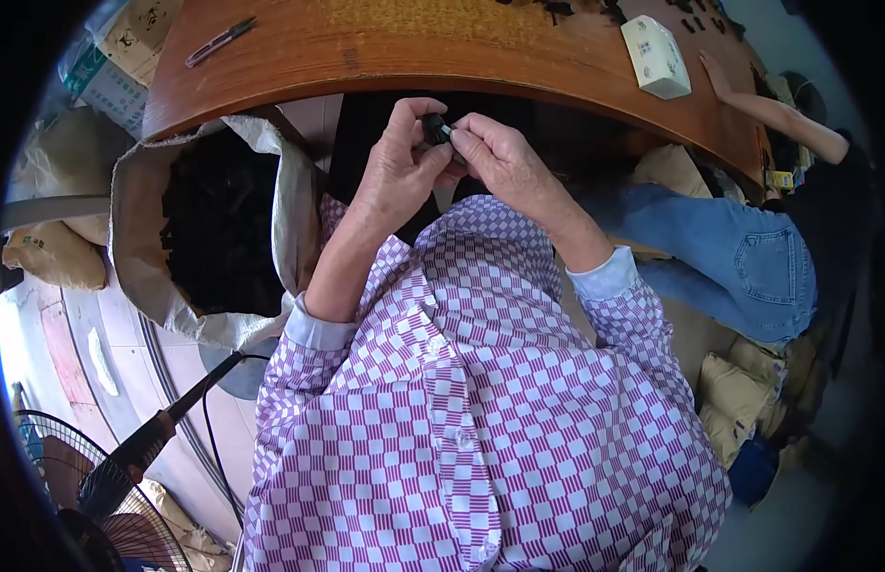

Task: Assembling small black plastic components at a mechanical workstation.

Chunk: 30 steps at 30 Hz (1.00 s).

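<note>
L hand (395,162) + R hand (504,160) both hold 1 small blk part (432,124), narrow pinch, just off near edge of table (366,48); pale bit (446,130) at R fingertips, can't tell if separate. White box (656,57) on table's right: printed marks, too small to read. Teal/white pack (113,93) left of table: printed, illegible. Open sack (135,257) w/ blk pcs (223,229) near table's left end. Co-worker's hand (717,78) on table's right end.

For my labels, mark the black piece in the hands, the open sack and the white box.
Black piece (433,126), head view: its dark body.
Open sack (289,210), head view: right-hand rim.
White box (656,55), head view: upper face.
</note>
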Tool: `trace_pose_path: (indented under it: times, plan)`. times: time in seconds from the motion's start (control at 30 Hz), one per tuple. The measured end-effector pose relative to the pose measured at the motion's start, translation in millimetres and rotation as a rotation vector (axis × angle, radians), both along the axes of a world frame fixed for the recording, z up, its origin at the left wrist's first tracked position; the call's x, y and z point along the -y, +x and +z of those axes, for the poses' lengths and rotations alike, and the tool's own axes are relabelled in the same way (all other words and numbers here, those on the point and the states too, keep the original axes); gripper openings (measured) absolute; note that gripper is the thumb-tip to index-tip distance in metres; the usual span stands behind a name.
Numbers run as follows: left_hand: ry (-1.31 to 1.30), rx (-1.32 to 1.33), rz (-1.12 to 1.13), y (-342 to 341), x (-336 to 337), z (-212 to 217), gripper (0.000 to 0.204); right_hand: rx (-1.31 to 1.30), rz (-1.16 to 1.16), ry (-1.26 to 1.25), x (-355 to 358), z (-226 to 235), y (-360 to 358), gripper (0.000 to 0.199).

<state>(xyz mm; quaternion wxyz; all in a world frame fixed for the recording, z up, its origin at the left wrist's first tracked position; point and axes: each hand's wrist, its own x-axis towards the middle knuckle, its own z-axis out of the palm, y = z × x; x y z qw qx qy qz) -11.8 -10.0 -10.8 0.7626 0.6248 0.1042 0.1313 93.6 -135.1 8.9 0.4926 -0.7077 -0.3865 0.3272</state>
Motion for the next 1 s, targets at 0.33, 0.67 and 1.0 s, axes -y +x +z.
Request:
trace_pose_path:
  times: [0.33,0.67,1.0]
  plan:
    - [0.508,-0.046,0.304,3,4,-8,0.032,0.064,-0.128,0.116,-21,-22,-11,0.014]
    - [0.557,-0.215,0.662,-38,-66,39,0.055,0.690,-0.397,-0.047,-12,5,110,0.041]
    - [0.948,-0.396,0.904,-109,-147,11,0.048,0.985,-0.566,-0.500,-1,-18,240,0.036]
